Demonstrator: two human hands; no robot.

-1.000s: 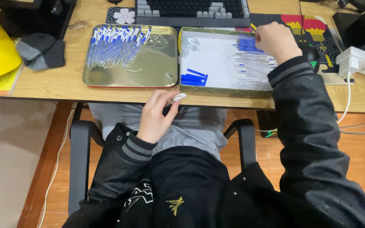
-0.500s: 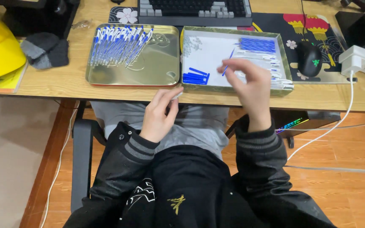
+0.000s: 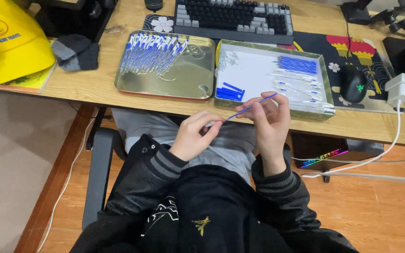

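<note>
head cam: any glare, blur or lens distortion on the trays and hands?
Head view: soft glare and reflections on the metal tray; white-lined tray bright but parts still readable; hands sharp, thin blue refill crisp between left hand and right hand; desk edge bows slightly, wide-angle.

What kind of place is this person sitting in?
Probably a home desk or small office used for hand assembly. A grey and black mechanical keyboard and black computer mouse sit on the wooden desk, beside a shiny metal tray of blue and white pens.
</note>
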